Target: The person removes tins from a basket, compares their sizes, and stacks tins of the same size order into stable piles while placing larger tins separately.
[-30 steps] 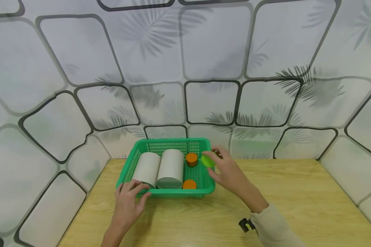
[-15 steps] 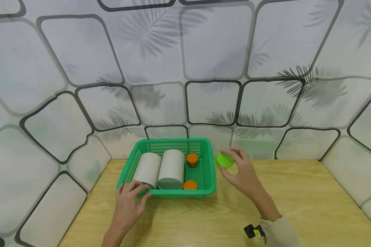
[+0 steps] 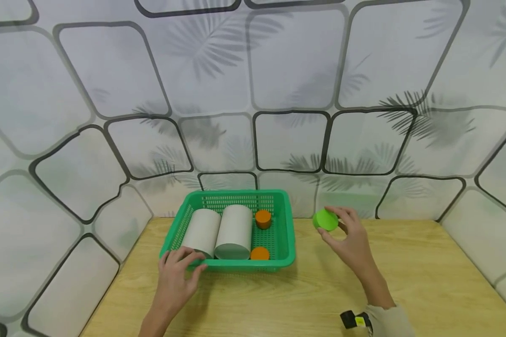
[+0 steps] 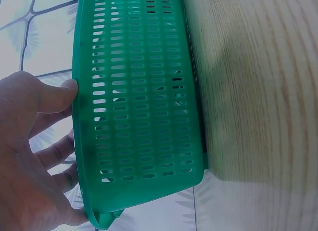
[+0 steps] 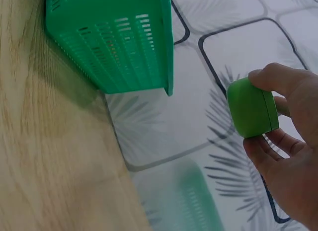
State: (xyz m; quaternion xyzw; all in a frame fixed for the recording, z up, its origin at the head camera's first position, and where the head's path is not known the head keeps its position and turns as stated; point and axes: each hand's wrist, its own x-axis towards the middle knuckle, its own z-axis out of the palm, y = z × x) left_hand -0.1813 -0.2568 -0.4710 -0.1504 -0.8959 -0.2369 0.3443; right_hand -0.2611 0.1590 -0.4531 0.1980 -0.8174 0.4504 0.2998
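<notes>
A green plastic basket (image 3: 290,234) with slotted walls stands on the table. My left hand (image 3: 178,276) holds its front rim near the left corner, fingers over the edge and thumb on the outer side. Between thumb and fingertips, my right hand (image 3: 353,238) pinches a small round lime-green case (image 3: 325,220), raised to the right of the basket. A seam runs round this case (image 5: 251,107) in the right wrist view. Inside the basket lie two white cylinders (image 3: 200,231), side by side. Two small orange round pieces (image 3: 263,219) sit on its right side, one behind the other.
The light wooden table (image 3: 316,299) reaches out on both sides of the basket. Behind it rises a pale wall (image 3: 291,140) with outlined stone shapes and leaf prints. A black device with a yellow mark (image 3: 356,320) is at the right sleeve.
My right hand has moved right with the lime-green case, from over the basket's right rim to well beside it. The left hand and the basket have stayed in place.
</notes>
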